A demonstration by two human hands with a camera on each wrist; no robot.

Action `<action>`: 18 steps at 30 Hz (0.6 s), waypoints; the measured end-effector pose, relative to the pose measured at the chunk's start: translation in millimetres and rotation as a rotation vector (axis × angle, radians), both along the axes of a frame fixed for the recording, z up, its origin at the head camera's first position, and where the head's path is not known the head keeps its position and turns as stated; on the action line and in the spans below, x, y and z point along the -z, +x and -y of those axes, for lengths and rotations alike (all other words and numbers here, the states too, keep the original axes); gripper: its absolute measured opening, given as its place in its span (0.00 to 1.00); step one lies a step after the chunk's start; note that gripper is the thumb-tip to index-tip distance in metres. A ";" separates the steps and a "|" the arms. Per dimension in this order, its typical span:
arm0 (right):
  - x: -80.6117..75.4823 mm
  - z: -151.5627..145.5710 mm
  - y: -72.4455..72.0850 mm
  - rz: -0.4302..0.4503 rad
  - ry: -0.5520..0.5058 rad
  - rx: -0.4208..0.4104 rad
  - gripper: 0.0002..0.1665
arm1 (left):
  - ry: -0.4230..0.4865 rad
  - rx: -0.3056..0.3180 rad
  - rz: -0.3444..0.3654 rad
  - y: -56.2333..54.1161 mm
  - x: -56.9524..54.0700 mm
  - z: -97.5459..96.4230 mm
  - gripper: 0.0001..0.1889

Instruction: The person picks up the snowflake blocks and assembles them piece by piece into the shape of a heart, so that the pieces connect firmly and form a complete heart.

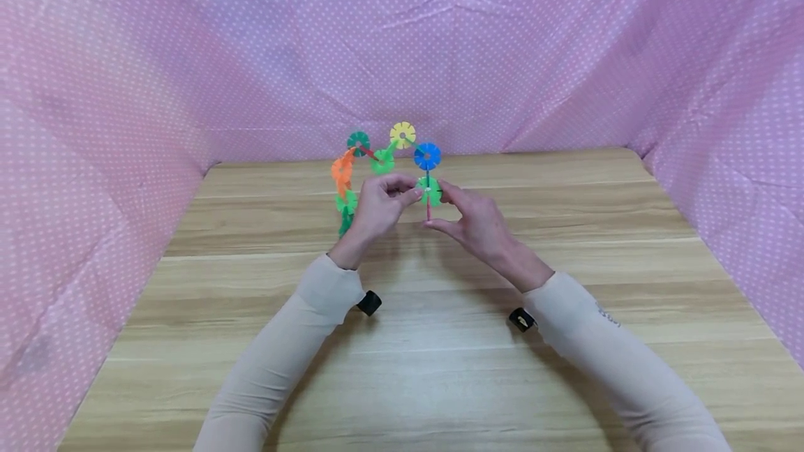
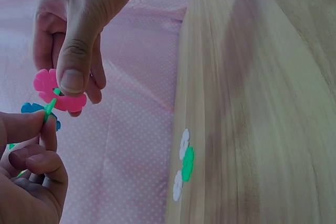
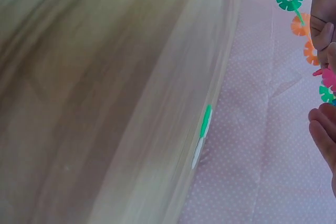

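Observation:
A chain of interlocking plastic snowflake discs hangs between my hands and to the left. My left hand [image 1: 380, 208] pinches a light green disc [image 1: 430, 195] near the end of the chain. My right hand [image 1: 480, 225] grips a pink disc [image 2: 46, 83] that is slotted into the green one, its thumb pressed on the pink face. Above the green disc is a blue disc [image 1: 432, 152]. Onward run a yellow disc [image 1: 398, 131], another light green disc [image 1: 380, 164], a dark green disc [image 1: 354, 138] and orange discs [image 1: 341, 171]. The chain's lower left end is partly behind my left hand.
On the wooden table [image 1: 440, 382], near its far edge, lie a green disc [image 2: 188, 164] and white discs [image 2: 178, 185], hidden in the head view. Pink dotted cloth [image 1: 408, 40] surrounds the back and sides. Black devices [image 1: 369, 303] sit below both wrists.

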State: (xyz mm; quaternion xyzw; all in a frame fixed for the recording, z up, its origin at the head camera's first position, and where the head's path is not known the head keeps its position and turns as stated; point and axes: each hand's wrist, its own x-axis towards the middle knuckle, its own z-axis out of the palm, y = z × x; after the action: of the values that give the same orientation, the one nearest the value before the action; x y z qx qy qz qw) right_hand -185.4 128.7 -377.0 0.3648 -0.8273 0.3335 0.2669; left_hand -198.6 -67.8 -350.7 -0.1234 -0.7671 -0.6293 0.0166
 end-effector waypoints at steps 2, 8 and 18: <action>0.2 0.1 -0.6 -0.004 0.004 0.009 0.43 | 0.001 -0.002 0.011 -0.4 -0.3 0.5 0.07; -1.8 0.5 -2.6 0.051 0.022 0.024 0.44 | -0.037 -0.026 -0.011 -2.0 0.0 2.1 0.08; 2.9 -10.9 -7.7 0.125 0.082 0.099 0.41 | -0.080 -0.074 -0.040 -3.0 0.0 4.8 0.09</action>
State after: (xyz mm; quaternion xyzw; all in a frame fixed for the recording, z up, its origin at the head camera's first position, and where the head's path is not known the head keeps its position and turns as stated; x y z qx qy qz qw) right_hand -193.1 139.6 -380.0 0.3126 -0.8723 0.3081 0.2158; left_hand -201.6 -72.7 -350.7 -0.1084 -0.7953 -0.5944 0.0502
